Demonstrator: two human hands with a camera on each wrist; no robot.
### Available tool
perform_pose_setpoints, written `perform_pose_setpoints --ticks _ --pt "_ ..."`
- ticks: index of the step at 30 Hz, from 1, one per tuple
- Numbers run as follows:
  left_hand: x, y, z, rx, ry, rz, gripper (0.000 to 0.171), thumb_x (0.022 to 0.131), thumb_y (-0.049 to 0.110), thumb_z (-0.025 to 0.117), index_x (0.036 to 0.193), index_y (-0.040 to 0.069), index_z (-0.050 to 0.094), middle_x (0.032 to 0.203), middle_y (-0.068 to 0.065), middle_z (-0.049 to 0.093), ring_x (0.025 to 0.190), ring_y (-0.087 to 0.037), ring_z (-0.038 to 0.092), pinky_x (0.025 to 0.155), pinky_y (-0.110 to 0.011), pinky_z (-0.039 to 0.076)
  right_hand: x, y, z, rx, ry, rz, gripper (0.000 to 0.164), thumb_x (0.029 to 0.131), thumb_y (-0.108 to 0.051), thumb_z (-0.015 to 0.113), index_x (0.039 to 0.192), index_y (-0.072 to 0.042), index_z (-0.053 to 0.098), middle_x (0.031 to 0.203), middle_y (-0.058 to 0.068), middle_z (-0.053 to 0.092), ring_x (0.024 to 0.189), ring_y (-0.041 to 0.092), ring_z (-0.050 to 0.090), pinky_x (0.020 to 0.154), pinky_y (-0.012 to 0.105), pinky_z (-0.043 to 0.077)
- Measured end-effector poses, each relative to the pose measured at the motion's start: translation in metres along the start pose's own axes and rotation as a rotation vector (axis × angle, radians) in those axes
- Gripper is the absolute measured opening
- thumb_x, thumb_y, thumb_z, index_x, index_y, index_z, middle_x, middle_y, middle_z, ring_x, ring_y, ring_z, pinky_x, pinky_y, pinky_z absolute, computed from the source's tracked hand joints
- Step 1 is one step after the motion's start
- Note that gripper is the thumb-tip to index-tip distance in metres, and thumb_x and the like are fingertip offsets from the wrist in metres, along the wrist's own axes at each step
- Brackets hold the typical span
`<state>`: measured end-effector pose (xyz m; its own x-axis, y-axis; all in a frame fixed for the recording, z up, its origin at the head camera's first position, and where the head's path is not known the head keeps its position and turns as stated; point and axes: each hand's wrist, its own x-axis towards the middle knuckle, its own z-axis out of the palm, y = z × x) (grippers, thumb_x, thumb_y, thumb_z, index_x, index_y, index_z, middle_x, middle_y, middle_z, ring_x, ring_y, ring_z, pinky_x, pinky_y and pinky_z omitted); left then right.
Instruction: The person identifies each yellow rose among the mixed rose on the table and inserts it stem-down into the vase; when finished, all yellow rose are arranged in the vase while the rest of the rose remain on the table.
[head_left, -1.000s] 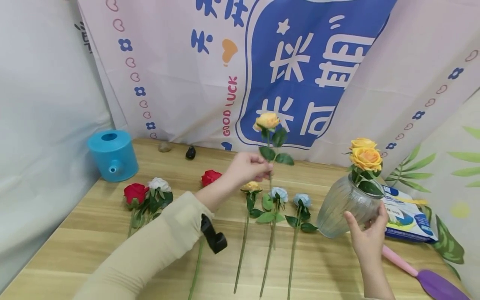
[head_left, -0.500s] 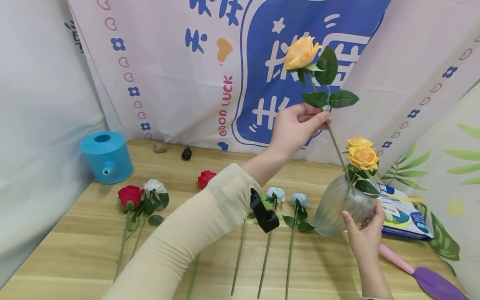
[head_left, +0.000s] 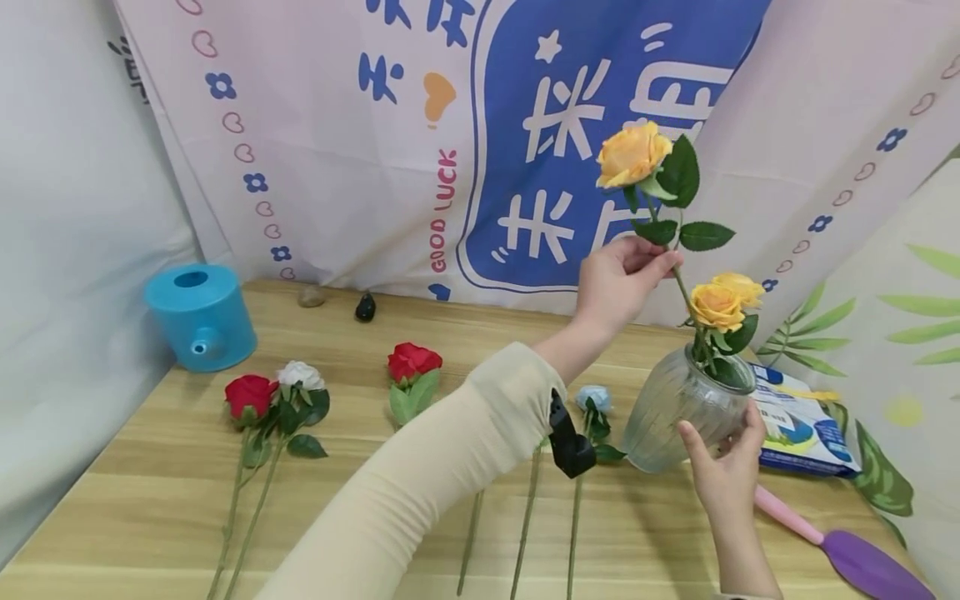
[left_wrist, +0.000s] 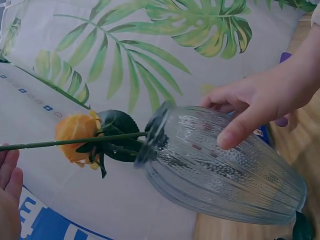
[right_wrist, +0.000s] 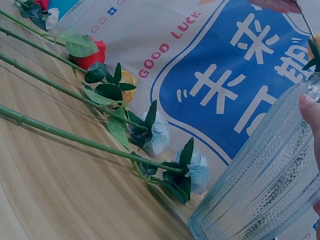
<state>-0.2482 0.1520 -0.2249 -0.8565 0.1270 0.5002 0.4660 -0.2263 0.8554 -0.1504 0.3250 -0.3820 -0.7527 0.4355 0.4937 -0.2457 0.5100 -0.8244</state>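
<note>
A yellow rose (head_left: 633, 157) stands upright between the thumb and fingers of my left hand (head_left: 618, 283), which pinches its stem just below the leaves. In the left wrist view that stem (left_wrist: 75, 143) runs into the mouth of a clear ribbed glass vase (left_wrist: 225, 170). Several yellow roses (head_left: 718, 307) stand in the vase beneath my left hand. My right hand (head_left: 723, 467) grips the vase around its right side, thumb in front. Left of the vase lie light blue roses (right_wrist: 199, 171), partly hidden by my left sleeve in the head view.
Red roses (head_left: 414, 361) and a white rose (head_left: 300, 375) lie on the wooden table (head_left: 360, 508). A blue watering can (head_left: 201, 318) stands at the back left. On the right are a wipes-like packet (head_left: 806, 425) and a purple shovel with pink handle (head_left: 873, 562).
My left hand has carried the yellow rose rightward and up from above the blue roses, then lowered it, bringing its stem into the vase mouth. My right hand stays on the vase.
</note>
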Motion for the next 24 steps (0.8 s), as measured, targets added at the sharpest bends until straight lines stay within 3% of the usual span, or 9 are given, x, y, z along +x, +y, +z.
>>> perform_pose_setpoints --ticks 4,10,19,24 --pt "-0.003 -0.016 0.008 0.014 -0.002 -0.049 0.014 0.081 0.018 0.067 0.083 0.004 0.064 0.077 -0.001 0.068 0.066 -0.002 0.062 0.061 -0.015 0.050 0.000 0.001 0.000 0.002 -0.004 0.004 0.080 0.080 -0.005 0.067 0.141 -0.019 0.018 0.134 0.007 0.033 0.110 0.014 0.040 0.085 0.014 0.034" --pt "-0.008 -0.032 0.022 0.089 -0.060 -0.171 0.016 0.080 0.021 0.069 0.083 0.006 0.064 0.072 0.003 0.066 0.062 0.001 0.060 0.056 -0.015 0.049 0.001 0.003 0.000 0.028 -0.010 0.012 0.081 0.080 -0.004 0.066 0.141 -0.020 0.016 0.137 0.009 0.031 0.118 0.017 0.036 0.094 0.018 0.032" --pt "-0.010 -0.049 0.038 0.129 -0.166 -0.311 0.014 0.080 0.018 0.069 0.083 0.005 0.065 0.070 0.004 0.064 0.061 -0.002 0.059 0.056 -0.014 0.048 0.002 0.004 0.001 0.028 0.005 0.013 0.081 0.080 -0.005 0.066 0.141 -0.019 0.016 0.137 0.009 0.031 0.116 0.018 0.038 0.089 0.016 0.034" --pt "-0.012 -0.057 0.041 0.164 -0.208 -0.342 0.013 0.078 0.019 0.071 0.079 0.006 0.067 0.065 0.005 0.063 0.058 -0.003 0.058 0.053 -0.016 0.048 0.003 0.005 0.001 0.047 0.002 0.024 0.083 0.080 -0.003 0.066 0.142 -0.017 0.013 0.140 0.010 0.027 0.120 0.020 0.035 0.096 0.022 0.031"
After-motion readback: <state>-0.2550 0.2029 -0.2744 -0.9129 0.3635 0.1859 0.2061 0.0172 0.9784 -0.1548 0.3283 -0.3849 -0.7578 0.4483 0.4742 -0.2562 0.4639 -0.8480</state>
